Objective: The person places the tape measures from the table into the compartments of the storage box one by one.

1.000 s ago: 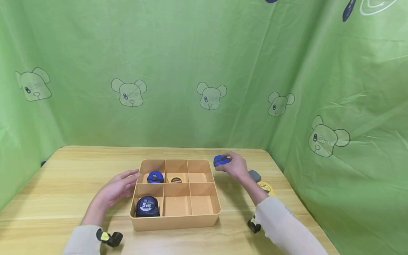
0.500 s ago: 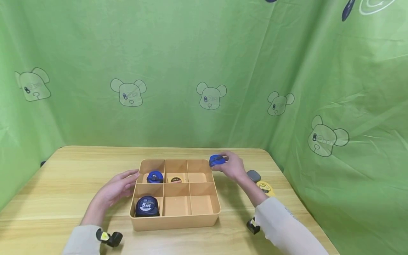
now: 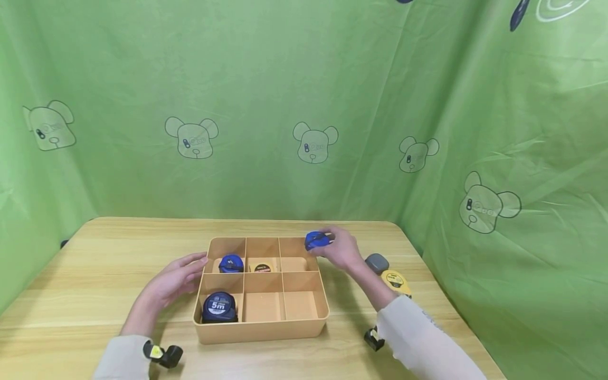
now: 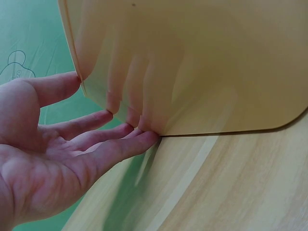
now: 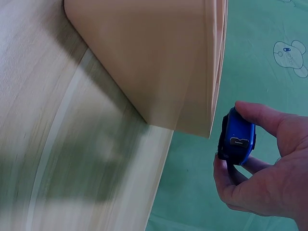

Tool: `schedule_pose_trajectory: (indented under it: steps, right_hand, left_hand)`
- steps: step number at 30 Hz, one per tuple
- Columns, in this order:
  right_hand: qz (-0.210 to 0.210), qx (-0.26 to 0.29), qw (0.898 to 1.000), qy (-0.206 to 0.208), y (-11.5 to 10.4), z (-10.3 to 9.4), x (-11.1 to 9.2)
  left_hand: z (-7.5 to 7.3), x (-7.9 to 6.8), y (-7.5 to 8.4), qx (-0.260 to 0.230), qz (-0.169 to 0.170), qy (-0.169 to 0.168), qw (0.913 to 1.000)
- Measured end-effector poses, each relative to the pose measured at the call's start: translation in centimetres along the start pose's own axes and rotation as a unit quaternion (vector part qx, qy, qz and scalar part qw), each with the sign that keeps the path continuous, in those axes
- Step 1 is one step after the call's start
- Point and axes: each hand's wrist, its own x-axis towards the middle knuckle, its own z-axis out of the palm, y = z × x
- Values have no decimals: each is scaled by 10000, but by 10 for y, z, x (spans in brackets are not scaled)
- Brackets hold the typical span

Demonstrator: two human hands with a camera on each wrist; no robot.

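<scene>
My right hand (image 3: 341, 250) pinches a blue tape measure (image 3: 316, 240) over the back right corner of a divided tan box (image 3: 261, 331). In the right wrist view, thumb and fingers hold the tape measure (image 5: 239, 137) by its sides, with its metal hook facing the camera. My left hand (image 4: 62, 149) touches the box's left wall (image 4: 192, 72) with nearly straight fingertips. Inside the box, another blue tape measure (image 3: 231, 264) stands in the back left compartment and a yellow one (image 3: 262, 268) lies in the back middle. A dark 5m tape measure (image 3: 219, 307) occupies the front left compartment.
On the table right of the box lie a grey rounded object (image 3: 377, 263) and a yellow tape measure (image 3: 396, 282), close to my right forearm. A green curtain (image 3: 256, 105) with bear drawings hangs behind and beside the wooden table (image 3: 119, 248).
My right hand has carried the blue tape measure leftward, from beside the box to over its back right corner. The left hand and the box have stayed in place.
</scene>
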Motion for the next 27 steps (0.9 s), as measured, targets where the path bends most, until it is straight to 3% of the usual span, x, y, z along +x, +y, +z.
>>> schedule_pose_trajectory:
  steps: [27]
  right_hand:
    - [-246, 65, 9994, -243, -19, 20, -13]
  left_hand:
    - [0, -1, 1, -14, -45, 99, 9999]
